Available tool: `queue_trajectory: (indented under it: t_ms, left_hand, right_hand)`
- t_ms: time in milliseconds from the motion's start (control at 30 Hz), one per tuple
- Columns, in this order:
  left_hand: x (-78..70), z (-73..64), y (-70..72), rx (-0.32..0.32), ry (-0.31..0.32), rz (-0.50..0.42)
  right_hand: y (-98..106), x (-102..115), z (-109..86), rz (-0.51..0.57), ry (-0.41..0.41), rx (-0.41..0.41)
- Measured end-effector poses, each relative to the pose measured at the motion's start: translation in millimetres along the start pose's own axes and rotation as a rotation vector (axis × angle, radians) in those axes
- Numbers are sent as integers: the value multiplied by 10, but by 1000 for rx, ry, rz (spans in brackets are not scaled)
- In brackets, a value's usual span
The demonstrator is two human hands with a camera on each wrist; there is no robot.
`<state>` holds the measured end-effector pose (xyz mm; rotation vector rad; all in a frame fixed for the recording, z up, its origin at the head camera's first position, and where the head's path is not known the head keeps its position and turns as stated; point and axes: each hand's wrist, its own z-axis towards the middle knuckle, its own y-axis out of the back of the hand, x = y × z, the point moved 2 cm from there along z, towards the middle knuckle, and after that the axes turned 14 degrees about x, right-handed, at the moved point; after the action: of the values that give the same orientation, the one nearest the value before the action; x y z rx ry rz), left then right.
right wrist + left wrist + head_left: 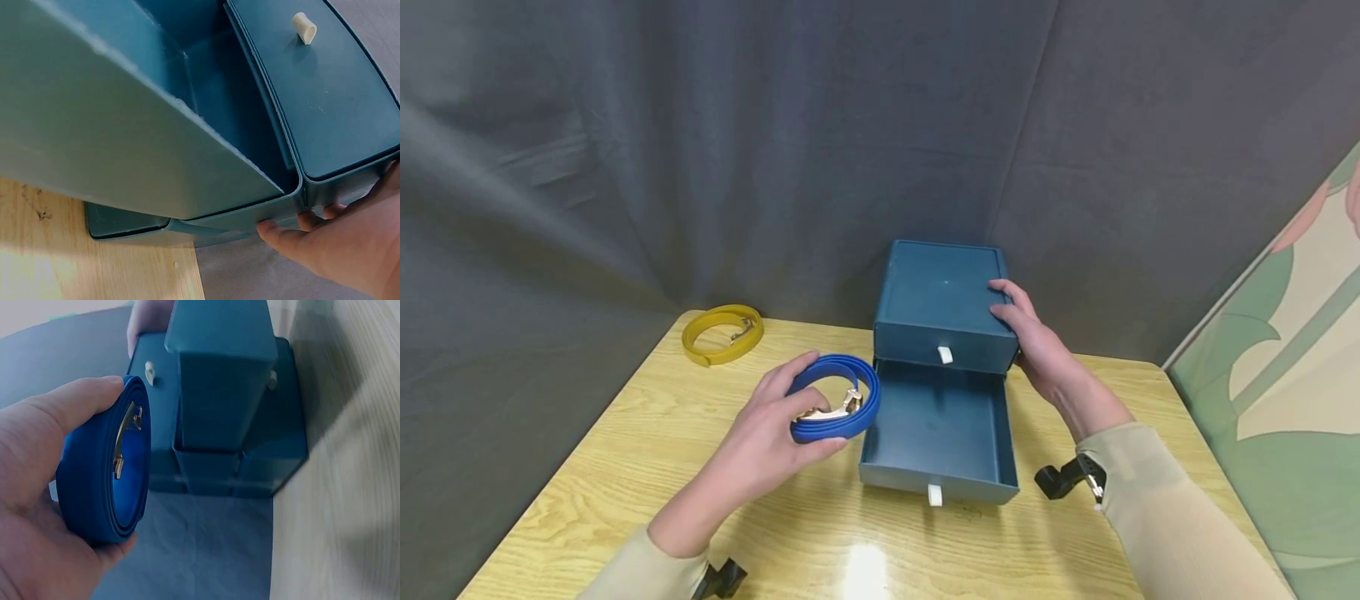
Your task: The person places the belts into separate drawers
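My left hand [767, 425] grips a coiled blue belt [842, 428], thumb on one side of the roll and fingers on the other. Its gold buckle [120, 447] shows inside the coil in the left wrist view. The belt is held up just left of a dark teal drawer cabinet [943, 283]. A drawer [895, 478] stands pulled out toward me, below a closed top drawer with a white pull tab [945, 354]. My right hand [1039, 342] rests on the cabinet's right edge, two digits on the top and other fingertips [275, 232] against its side.
A coiled yellow belt [722, 357] with a metal buckle lies at the back left of the wooden table [625, 467]. Behind the table hangs a grey curtain [775, 167]. A leaf-patterned panel [1300, 400] stands along the right side. Another closed drawer [125, 220] sits beneath the pulled-out one.
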<state>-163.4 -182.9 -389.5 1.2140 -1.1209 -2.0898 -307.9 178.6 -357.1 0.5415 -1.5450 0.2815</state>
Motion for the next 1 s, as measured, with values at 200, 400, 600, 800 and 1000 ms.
queue_trajectory:
  t_ms: [200,400,600,800,1000]
  left_hand:
    - [-181,49,-62,47,-17,-41]
    - [-299,71,-187,109,0,-74]
    - [-431,110,-277,151,-26,-106]
    - [-520,191,-361,214,-25,-114]
    - [-586,266,-429,277,-17,-137]
  right_hand:
    - [34,-8,-5,2,-6,-11]
    - [14,-32,-3,13,-9,-7]
    - [-16,-30,16,9,9,2]
    - [-1,-40,13,-3,10,-2]
    - [2,-42,26,-10,2,-1]
